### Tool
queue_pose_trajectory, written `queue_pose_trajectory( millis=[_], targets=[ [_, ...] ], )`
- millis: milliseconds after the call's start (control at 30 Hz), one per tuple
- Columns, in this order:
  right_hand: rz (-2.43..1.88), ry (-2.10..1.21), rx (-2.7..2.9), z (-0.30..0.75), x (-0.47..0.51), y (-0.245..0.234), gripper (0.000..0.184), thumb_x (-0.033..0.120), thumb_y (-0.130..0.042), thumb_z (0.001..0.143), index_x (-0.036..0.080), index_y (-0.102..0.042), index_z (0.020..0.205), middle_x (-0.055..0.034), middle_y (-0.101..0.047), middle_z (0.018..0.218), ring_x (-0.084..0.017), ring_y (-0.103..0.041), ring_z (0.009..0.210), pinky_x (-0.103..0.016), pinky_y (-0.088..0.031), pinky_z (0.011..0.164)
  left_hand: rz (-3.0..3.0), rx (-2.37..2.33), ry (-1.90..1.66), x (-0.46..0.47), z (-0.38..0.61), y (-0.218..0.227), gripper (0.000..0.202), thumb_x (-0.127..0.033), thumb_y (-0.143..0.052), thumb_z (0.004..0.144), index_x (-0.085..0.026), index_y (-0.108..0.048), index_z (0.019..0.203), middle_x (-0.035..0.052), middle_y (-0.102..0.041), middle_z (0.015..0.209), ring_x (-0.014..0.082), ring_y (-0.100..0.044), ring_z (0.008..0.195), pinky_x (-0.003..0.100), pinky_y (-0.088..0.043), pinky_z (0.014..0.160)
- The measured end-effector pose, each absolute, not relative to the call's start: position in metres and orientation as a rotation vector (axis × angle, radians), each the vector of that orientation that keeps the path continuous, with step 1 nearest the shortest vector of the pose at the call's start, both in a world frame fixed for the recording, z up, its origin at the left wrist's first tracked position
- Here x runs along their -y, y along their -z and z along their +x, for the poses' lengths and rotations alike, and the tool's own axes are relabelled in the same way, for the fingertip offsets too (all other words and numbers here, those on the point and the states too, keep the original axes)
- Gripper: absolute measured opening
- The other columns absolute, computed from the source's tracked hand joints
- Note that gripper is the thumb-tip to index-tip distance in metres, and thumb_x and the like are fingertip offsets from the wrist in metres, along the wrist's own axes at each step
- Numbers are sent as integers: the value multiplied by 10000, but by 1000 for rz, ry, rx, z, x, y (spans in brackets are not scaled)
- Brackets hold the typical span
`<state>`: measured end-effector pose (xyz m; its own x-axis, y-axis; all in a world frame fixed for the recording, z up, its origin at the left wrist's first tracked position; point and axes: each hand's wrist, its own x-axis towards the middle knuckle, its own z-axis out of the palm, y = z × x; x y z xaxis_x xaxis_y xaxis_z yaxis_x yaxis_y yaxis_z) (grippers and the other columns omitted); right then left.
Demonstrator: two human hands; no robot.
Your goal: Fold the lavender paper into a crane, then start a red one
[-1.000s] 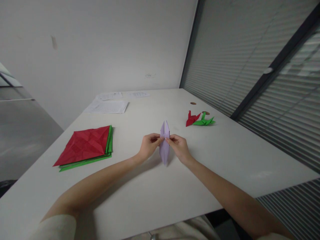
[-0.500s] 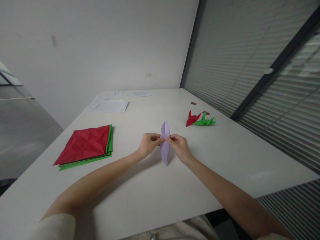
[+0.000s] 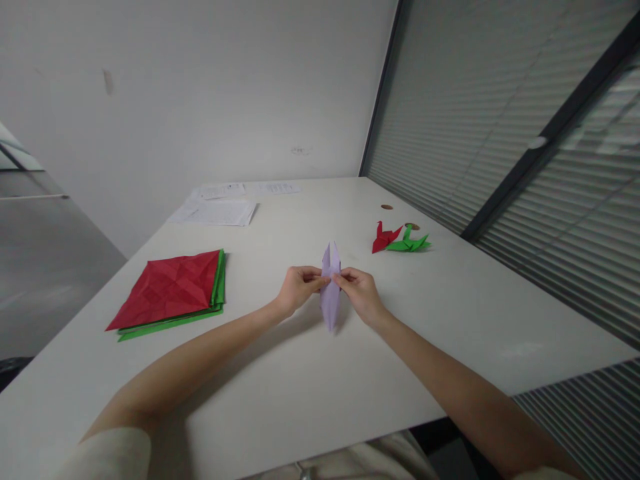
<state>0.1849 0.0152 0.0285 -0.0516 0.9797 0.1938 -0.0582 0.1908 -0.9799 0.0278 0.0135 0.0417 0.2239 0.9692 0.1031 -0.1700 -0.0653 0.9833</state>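
Note:
A folded piece of purple origami paper is held between my two hands over the table, long and narrow with two points at its far end and one point toward me. My left hand pinches its left edge near the middle with thumb and fingers. On the opposite edge, my right hand pinches it the same way, the two thumbs close together on the paper's near face. The fingers behind the paper are partly hidden.
To the left lies a stack of red and green paper sheets. A red paper crane and a green paper crane stand right of the hands. Printed papers lie at the back left of the white table. Blinds line the right side.
Both hands keep their pinch in nearly the same place. The two far points of the purple paper stand very slightly further apart.

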Motion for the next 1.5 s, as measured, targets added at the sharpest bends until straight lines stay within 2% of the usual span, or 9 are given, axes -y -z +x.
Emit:
queue_pose_trajectory(
  millis=[133, 300, 433, 600, 800, 967, 1133, 1367, 1500],
  targets=[
    [-1007, -1099, 1304, 184, -15, -29, 330, 477, -751, 623, 178, -612, 608, 14, -548, 571, -123, -471, 569, -258, -387, 551, 1241, -913, -1157, -13, 28, -40, 405, -392, -857, 525, -97, -706, 758, 49, -685, 642, 137, -616, 568, 281, -528, 594],
    [-1016, -1165, 1280, 183, -13, -28, 321, 462, -750, 627, 170, -617, 615, 10, -558, 583, -124, -482, 573, -260, -386, 560, 1220, -967, -1108, -14, 28, -39, 361, -339, -880, 477, -103, -672, 654, 34, -664, 596, 125, -597, 540, 262, -510, 568],
    [-1013, -1185, 1275, 183, -14, -29, 327, 469, -748, 633, 165, -628, 628, 8, -569, 587, -122, -482, 565, -263, -389, 561, 1209, -953, -1082, -16, 26, -40, 377, -350, -883, 451, -106, -668, 643, 26, -663, 599, 114, -585, 542, 250, -496, 568],
    [-988, -1131, 1278, 183, -14, -32, 323, 461, -743, 631, 171, -604, 601, 30, -529, 554, -110, -447, 544, -252, -363, 543, 1171, -913, -1031, -15, 24, -41, 427, -418, -860, 492, -90, -675, 694, 40, -667, 660, 119, -588, 592, 266, -494, 614],
    [-986, -1022, 1327, 182, -11, -32, 315, 439, -700, 678, 179, -564, 562, 38, -479, 542, -108, -414, 553, -246, -338, 541, 1286, -898, -944, -10, 27, -39, 478, -550, -752, 611, -81, -668, 647, 7, -566, 594, 90, -500, 564, 242, -419, 593],
    [-989, -1041, 1344, 182, -10, -33, 311, 429, -694, 677, 176, -561, 555, 33, -481, 541, -108, -412, 552, -244, -334, 535, 1403, -937, -939, -10, 26, -38, 475, -559, -731, 627, -88, -664, 638, -18, -512, 556, 82, -453, 538, 227, -352, 555],
    [-1029, -1073, 1388, 187, -11, -38, 351, 458, -674, 689, 171, -539, 539, 44, -420, 511, -96, -372, 513, -243, -295, 499, 1483, -932, -872, -11, 24, -38, 474, -538, -733, 637, -82, -625, 567, -32, -459, 512, 66, -405, 501, 212, -281, 502],
    [-1081, -949, 1406, 187, -12, -34, 402, 490, -663, 696, 184, -488, 502, 49, -379, 478, -94, -352, 479, -240, -271, 461, 1292, -842, -838, -2, 32, -38, 466, -500, -768, 629, -80, -686, 815, 50, -659, 697, 122, -583, 594, 233, -430, 576],
    [-1078, -900, 1418, 187, -11, -32, 401, 500, -654, 707, 183, -502, 515, 39, -413, 490, -100, -375, 491, -240, -294, 468, 1231, -768, -782, 1, 33, -37, 453, -479, -790, 615, -70, -689, 781, 106, -706, 749, 172, -650, 639, 296, -509, 664]
  ],
)
